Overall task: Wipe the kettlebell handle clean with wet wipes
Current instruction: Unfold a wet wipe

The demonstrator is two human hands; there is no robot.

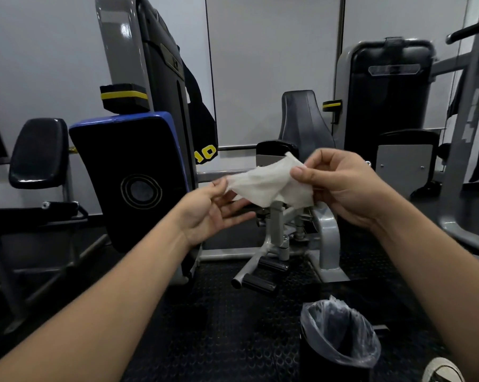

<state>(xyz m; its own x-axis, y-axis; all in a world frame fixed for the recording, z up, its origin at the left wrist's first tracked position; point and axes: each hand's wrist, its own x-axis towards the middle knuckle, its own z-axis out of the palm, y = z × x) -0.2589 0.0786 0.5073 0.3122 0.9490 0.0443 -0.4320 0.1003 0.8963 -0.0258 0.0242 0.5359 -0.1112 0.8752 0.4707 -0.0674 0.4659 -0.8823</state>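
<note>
A white wet wipe [268, 186] is stretched between both hands at chest height, crumpled and partly unfolded. My left hand [213, 208] pinches its left edge between thumb and fingers, palm turned up. My right hand [340, 186] pinches the wipe's right side with thumb and curled fingers. No kettlebell is in view.
A black bin with a clear liner [337, 337] stands on the dark rubber floor below my right arm. A blue-edged black pad [131, 177] stands at the left. A seated gym machine [301, 150] with grey frame and foot pegs is straight ahead. A shoe [442, 370] shows at bottom right.
</note>
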